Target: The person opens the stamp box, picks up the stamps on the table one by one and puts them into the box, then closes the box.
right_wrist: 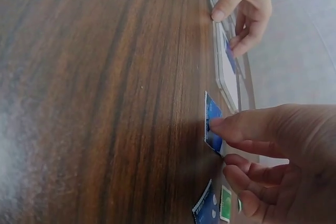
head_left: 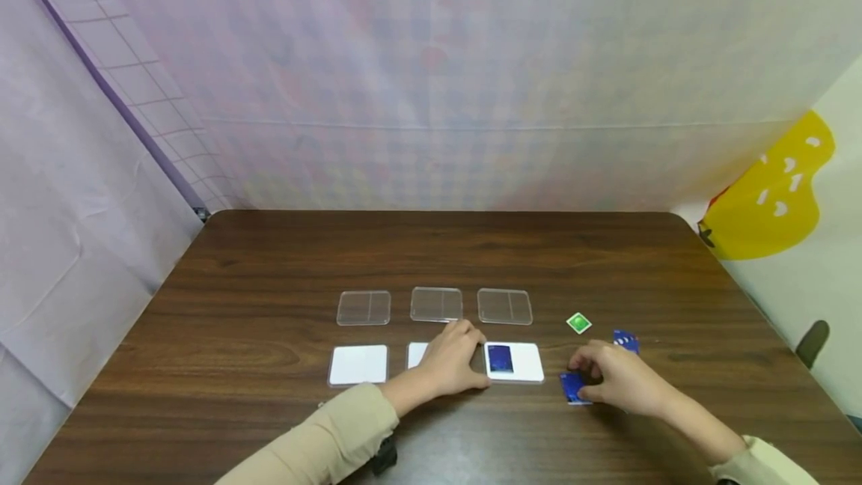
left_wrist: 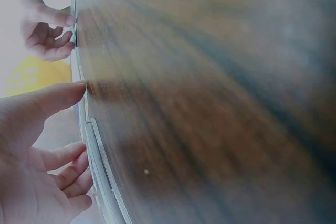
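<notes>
On the table, a white-lined clear case (head_left: pixel 528 361) carries a dark blue stamp (head_left: pixel 500 358) on its left half. My left hand (head_left: pixel 450 361) holds that case at its left end, thumb at the near corner and fingers at the far one. To the left lie another white-lined case (head_left: pixel 359 364) and a middle one (head_left: pixel 416 352), partly hidden by the hand. With thumb and fingers, my right hand (head_left: pixel 622 379) pinches a second blue stamp (right_wrist: pixel 212 114) at table level, right of the cases; the fingertips cover part of it.
Three clear lids (head_left: pixel 436 304) lie in a row behind the cases. A green stamp (head_left: pixel 578 322) and another blue stamp (head_left: pixel 626 340) lie beyond the right hand. The brown table (head_left: pixel 431 253) meets a pale curtain (head_left: pixel 431 96) at its back edge.
</notes>
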The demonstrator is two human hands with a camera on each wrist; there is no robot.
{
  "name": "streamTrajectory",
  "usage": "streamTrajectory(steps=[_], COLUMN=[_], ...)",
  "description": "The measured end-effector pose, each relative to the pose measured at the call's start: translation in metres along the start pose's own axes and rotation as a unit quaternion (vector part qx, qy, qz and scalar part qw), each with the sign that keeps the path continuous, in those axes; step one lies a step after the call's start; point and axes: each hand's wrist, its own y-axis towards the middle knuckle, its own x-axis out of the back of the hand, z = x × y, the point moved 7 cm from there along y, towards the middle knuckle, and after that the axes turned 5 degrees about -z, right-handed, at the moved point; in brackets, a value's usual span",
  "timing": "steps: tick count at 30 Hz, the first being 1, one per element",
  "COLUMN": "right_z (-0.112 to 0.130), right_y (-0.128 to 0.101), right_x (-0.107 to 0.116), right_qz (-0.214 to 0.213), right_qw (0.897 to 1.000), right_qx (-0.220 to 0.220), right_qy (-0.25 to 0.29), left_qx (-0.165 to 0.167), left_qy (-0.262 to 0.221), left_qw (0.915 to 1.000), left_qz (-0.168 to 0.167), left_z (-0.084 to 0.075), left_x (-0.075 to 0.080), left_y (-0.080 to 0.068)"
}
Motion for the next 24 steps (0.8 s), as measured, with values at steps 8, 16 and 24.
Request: streamTrajectory(steps=[8,16,24], right_z=[-0.0021,-0.0031,-0.0053], right_y=[0.0014,0.0019,0.0046], right_x=[-0.0021,-0.0044,-0.0049], right_qz=[0.015,0.037,0.052], right_qw=[1.000,0.999,0.997], right_qx=[-0.003,-0.006,-0.016], right_qy=[0.013,0.037,0.048], left_qx=[-0.003,-0.002,0.002], left_qy=[0.000,0.001,0.001], left_qw=[1.0000,1.0000,1.0000], left_qz=[0.000,-0.001,0.003], left_z=[-0.0004,0.0000,-0.0004], left_x=[0.0004,0.0001,0.0005], left_y=[-0.0003,-0.0004,-0.0004])
